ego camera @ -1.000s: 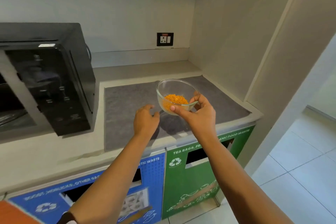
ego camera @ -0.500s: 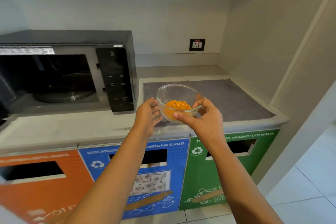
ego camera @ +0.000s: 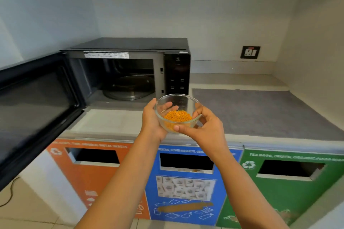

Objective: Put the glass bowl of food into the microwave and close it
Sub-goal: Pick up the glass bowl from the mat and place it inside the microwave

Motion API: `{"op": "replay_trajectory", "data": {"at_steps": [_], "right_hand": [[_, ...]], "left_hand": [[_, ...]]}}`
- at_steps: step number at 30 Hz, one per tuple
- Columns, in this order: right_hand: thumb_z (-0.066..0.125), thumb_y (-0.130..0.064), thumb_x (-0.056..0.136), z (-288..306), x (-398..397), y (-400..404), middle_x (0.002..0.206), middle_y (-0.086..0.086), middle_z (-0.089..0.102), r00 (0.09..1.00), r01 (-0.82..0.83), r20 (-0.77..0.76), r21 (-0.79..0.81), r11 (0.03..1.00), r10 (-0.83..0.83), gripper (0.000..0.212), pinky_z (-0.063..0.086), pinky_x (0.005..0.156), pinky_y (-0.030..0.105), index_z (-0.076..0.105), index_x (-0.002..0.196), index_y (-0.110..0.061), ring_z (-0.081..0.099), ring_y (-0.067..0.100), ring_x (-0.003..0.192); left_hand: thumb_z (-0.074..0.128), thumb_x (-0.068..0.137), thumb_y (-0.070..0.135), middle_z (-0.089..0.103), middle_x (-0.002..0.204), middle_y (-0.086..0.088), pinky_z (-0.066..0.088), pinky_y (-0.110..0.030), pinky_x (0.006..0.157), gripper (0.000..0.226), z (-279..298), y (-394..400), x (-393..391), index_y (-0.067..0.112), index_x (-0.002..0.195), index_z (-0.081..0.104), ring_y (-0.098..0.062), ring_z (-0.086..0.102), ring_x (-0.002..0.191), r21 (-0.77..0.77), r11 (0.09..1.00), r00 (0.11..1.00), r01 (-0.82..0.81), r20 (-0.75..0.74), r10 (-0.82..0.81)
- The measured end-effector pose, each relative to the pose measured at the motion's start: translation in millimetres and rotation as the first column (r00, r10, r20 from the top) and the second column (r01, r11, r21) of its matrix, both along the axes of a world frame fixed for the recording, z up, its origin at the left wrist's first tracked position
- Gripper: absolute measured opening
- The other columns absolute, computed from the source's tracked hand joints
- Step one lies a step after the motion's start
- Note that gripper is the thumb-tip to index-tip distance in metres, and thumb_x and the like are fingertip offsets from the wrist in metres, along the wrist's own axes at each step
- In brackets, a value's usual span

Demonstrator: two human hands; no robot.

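Just before the open microwave (ego camera: 128,72), the left hand (ego camera: 151,122) and right hand (ego camera: 208,126) are each gripping the glass bowl (ego camera: 177,112), which is holding orange food (ego camera: 177,116).

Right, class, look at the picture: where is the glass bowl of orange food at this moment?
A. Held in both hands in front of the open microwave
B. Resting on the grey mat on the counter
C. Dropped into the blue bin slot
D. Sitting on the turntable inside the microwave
A: the glass bowl is cupped between the left hand and the right hand, in front of the microwave, whose door stands open and whose turntable is bare.
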State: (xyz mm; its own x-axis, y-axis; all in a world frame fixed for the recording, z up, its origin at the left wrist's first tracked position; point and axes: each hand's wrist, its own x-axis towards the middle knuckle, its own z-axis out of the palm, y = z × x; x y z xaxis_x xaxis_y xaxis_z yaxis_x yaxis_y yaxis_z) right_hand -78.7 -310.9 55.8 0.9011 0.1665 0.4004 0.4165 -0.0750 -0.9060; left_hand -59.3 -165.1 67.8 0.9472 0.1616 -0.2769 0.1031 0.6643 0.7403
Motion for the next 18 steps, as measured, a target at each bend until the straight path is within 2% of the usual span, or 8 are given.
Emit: {"op": "replay_trajectory", "data": {"at_steps": [2, 5, 8, 10, 12, 15, 16, 18], "right_hand": [[0.086, -0.035, 0.048, 0, -2, 25, 0.084, -0.026, 0.068, 1.0, -0.027, -0.006, 0.007, 1.0, 0.027, 0.041, 0.048, 0.065, 0.004, 0.056, 0.074, -0.025, 0.061, -0.01, 0.085], [0.086, -0.033, 0.051, 1, -5, 63, 0.082, -0.033, 0.065, 0.995, -0.102, -0.004, 0.007, 0.995, 0.102, 0.04, 0.05, 0.068, 0.009, 0.054, 0.074, -0.032, 0.061, -0.011, 0.085], [0.085, -0.031, 0.052, 2, -7, 104, 0.087, -0.041, 0.061, 0.989, -0.15, -0.004, 0.011, 0.989, 0.15, 0.039, 0.051, 0.074, 0.016, 0.052, 0.072, -0.031, 0.057, -0.017, 0.088], [0.085, -0.028, 0.054, 1, -8, 131, 0.092, -0.03, 0.064, 0.987, -0.159, -0.021, 0.038, 0.987, 0.16, 0.04, 0.053, 0.073, 0.016, 0.052, 0.075, -0.033, 0.057, -0.017, 0.088], [0.085, -0.023, 0.056, 0, -9, 153, 0.102, -0.02, 0.059, 0.984, -0.172, -0.045, 0.06, 0.983, 0.175, 0.049, 0.053, 0.073, 0.012, 0.051, 0.089, -0.035, 0.056, -0.017, 0.089], [0.084, -0.022, 0.059, -2, -11, 182, 0.117, -0.02, 0.05, 0.965, -0.245, -0.061, 0.121, 0.962, 0.253, 0.073, 0.053, 0.083, 0.016, 0.041, 0.116, -0.038, 0.056, -0.012, 0.099], [0.082, -0.027, 0.059, -4, -12, 191, 0.121, -0.022, 0.047, 0.96, -0.259, -0.066, 0.154, 0.954, 0.271, 0.078, 0.052, 0.085, 0.017, 0.036, 0.121, -0.039, 0.055, -0.01, 0.103], [0.073, -0.042, 0.06, -8, -13, 205, 0.126, -0.023, 0.043, 0.96, -0.221, -0.118, 0.237, 0.946, 0.253, 0.078, 0.05, 0.082, 0.011, 0.031, 0.126, -0.041, 0.051, -0.006, 0.109]], "left_hand": [[0.038, 0.091, 0.049, 0.064, 0.098, -0.022, 0.044, -0.047, 0.092, 0.051, 0, 25, -6, 0.004, 0.089, 0.063, -0.036, 0.06, 0.095, -0.014, 1.0, 1.0, -0.026, -0.008, 0.026], [0.045, 0.086, 0.051, 0.064, 0.106, -0.021, 0.047, -0.047, 0.089, 0.05, 2, 61, -16, 0.005, 0.097, 0.062, -0.037, 0.059, 0.105, -0.021, 0.998, 0.998, -0.065, -0.01, 0.064], [0.052, 0.081, 0.045, 0.061, 0.114, -0.019, 0.049, -0.043, 0.082, 0.047, 3, 101, -24, 0.006, 0.106, 0.061, -0.035, 0.059, 0.107, -0.017, 0.995, 0.995, -0.1, 0.014, 0.101], [0.054, 0.08, 0.038, 0.06, 0.112, -0.018, 0.05, -0.041, 0.077, 0.04, 4, 126, -28, 0.007, 0.105, 0.059, -0.032, 0.059, 0.1, -0.007, 0.993, 0.993, -0.119, 0.022, 0.119], [0.054, 0.08, 0.031, 0.059, 0.109, -0.016, 0.05, -0.041, 0.075, 0.034, 4, 146, -31, 0.006, 0.103, 0.058, -0.03, 0.058, 0.097, -0.021, 0.988, 0.988, -0.152, 0.02, 0.153], [0.053, 0.079, 0.026, 0.061, 0.094, -0.01, 0.051, -0.04, 0.072, 0.023, 2, 174, -31, 0.007, 0.09, 0.061, -0.025, 0.061, 0.087, -0.045, 0.976, 0.977, -0.211, 0.033, 0.213], [0.053, 0.078, 0.026, 0.061, 0.09, -0.009, 0.051, -0.04, 0.073, 0.021, 1, 182, -31, 0.008, 0.086, 0.061, -0.024, 0.061, 0.083, -0.052, 0.972, 0.972, -0.23, 0.031, 0.232], [0.053, 0.078, 0.026, 0.06, 0.095, -0.009, 0.051, -0.041, 0.075, 0.022, -2, 193, -28, 0.009, 0.088, 0.061, -0.024, 0.061, 0.088, -0.066, 0.965, 0.966, -0.255, 0.015, 0.257]]}}
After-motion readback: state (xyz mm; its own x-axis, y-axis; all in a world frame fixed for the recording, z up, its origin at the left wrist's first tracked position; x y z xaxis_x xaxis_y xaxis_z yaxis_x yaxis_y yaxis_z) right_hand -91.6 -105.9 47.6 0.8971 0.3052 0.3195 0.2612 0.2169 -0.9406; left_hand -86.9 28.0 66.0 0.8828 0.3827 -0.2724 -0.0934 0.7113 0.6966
